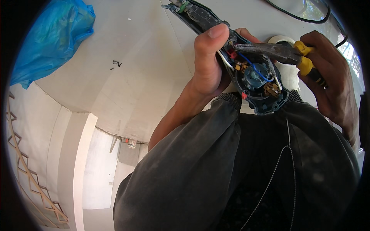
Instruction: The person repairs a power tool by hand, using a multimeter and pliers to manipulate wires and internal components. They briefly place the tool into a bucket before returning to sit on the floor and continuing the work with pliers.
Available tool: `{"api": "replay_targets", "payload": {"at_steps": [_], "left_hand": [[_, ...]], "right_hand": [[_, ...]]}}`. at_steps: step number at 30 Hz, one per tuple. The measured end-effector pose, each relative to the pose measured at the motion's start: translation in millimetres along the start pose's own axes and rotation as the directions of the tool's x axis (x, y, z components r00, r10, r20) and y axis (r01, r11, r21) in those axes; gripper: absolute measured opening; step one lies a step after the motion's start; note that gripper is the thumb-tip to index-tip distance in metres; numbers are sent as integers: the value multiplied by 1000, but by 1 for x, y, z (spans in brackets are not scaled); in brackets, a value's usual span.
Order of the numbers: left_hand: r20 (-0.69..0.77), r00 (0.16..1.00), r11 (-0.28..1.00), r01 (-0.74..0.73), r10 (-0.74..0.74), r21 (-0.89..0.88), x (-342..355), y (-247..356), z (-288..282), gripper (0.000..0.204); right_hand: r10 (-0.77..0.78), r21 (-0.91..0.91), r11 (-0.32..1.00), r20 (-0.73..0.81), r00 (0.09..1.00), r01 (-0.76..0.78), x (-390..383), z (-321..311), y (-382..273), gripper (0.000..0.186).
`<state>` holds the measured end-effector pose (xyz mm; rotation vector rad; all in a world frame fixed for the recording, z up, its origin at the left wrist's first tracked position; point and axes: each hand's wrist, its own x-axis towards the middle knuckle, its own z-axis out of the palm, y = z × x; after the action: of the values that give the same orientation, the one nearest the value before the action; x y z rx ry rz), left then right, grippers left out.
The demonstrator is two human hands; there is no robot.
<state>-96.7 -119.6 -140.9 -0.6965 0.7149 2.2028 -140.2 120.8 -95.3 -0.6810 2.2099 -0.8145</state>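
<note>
My left hand [210, 61] is closed around an opened power tool [257, 79], a dark, long housing with its inside showing. Blue and white wires, brass-coloured brush holders and small red pieces sit around the round motor end, which is nearest to me. The narrow end points to the far left. Gripped in my right hand [333, 73] are pliers [277, 52] with yellow and black handles. Their jaws reach over the housing beside the wires and a red piece; I cannot tell whether they pinch a wire.
A blue plastic bag [54, 38] lies at the far left on the pale surface [150, 77]. Several small dark screws [116, 63] are scattered near it. Behind the pliers stands a white round container [287, 71]. A black cable [304, 18] curves along the far right.
</note>
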Motion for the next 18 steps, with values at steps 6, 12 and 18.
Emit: {"api": "replay_targets", "payload": {"at_steps": [6, 12, 18], "left_hand": [[75, 997, 998, -11, 15, -54, 6, -7, -1, 68], [116, 993, 1000, 1, -1, 1, 9, -8, 0, 66], [80, 997, 998, 1, -6, 57, 7, -8, 1, 61]], "right_hand": [[65, 39, 997, 25, 998, -66, -5, -8, 2, 21], [-21, 96, 995, 56, 998, 16, -7, -11, 15, 26], [-30, 180, 984, 70, 997, 17, -8, -8, 26, 26]]}}
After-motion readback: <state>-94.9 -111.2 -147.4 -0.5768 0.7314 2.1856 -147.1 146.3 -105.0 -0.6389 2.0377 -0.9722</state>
